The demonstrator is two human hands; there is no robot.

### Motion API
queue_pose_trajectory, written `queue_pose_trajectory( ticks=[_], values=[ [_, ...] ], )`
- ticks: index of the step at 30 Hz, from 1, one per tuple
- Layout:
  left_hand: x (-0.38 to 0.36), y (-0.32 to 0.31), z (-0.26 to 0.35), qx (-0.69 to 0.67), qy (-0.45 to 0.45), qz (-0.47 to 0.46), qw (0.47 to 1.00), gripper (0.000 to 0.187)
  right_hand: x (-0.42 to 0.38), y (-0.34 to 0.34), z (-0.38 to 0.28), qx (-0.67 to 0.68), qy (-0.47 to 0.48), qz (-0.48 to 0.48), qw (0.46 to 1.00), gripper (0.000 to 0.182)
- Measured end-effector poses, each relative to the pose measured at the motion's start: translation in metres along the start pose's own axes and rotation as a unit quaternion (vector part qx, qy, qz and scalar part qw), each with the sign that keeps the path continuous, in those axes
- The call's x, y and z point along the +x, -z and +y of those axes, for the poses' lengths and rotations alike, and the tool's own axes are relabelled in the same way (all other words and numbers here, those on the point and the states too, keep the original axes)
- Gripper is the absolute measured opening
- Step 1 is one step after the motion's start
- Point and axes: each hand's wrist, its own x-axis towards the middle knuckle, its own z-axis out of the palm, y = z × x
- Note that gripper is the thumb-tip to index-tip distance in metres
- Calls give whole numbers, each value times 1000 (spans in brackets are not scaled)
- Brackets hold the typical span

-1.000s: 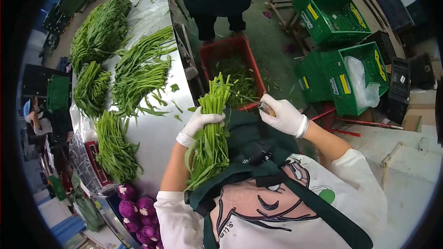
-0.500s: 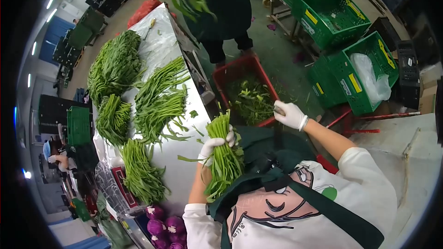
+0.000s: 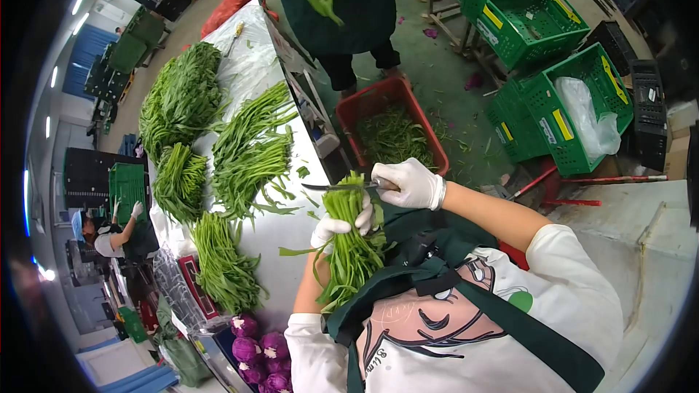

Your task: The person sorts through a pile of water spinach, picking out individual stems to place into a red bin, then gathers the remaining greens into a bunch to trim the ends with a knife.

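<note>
In mid-frame, the white-gloved left hand (image 3: pixel 333 228) holds leafy green stems (image 3: pixel 354 258); the white-gloved right hand (image 3: pixel 412 183) holds a thin dark knife (image 3: pixel 336 188) across them.

The right hand (image 3: pixel 411 183) hides part of the knife (image 3: pixel 331 187), at its handle — the top edge cuts off the nearer co-worker (image 3: pixel 366 14) — and whether the distant person (image 3: pixel 109 239) holds anything seems too small to tell.

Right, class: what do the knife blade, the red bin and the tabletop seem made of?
Knife blade: probably steel, fairly dull, judging by its thin, dark grey profile.
Red bin: likely moulded plastic, smooth-looking, from its even colour.
Tabletop: apparently sheet metal, smooth, from its silvery sheen.
</note>
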Motion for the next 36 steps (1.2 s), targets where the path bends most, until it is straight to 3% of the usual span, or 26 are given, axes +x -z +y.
queue_pose_trajectory(
  ticks=[2,5,9,15,17,20,25,28,31,33,36],
  values=[
    [-1,11,-5,-25,-4,-47,999,57,-9,-12,40,6,-41,-9,999,16],
    [-9,8,-1,4,-20,-23,1000,55,-46,-18,85,-24,-128,-29,991,15],
    [-17,-5,12,5,-28,37,999,56,-60,-4,75,20,-164,-5,986,15],
    [-18,-5,8,18,-30,1,999,56,-14,2,5,165,-91,85,978,9],
    [-19,5,6,21,-32,-36,999,57,-1,-1,-11,131,-68,29,989,10],
    [-20,-8,6,17,-25,-17,999,57,12,-11,-15,110,7,-6,994,14],
    [-28,-6,2,6,-43,-17,999,58,6,-16,20,40,-19,-78,996,15],
    [-41,-9,12,40,-54,36,997,62,-30,-17,84,5,-115,-93,989,17],
    [-71,2,33,105,-69,112,986,64,-49,-15,92,33,-195,-57,979,18],
    [-100,1,53,171,-93,195,961,65,-44,-30,108,-52,-241,-78,966,21],
    [-154,16,76,215,-220,204,929,62,-17,-57,100,-121,-246,-104,956,24]
  ],
)
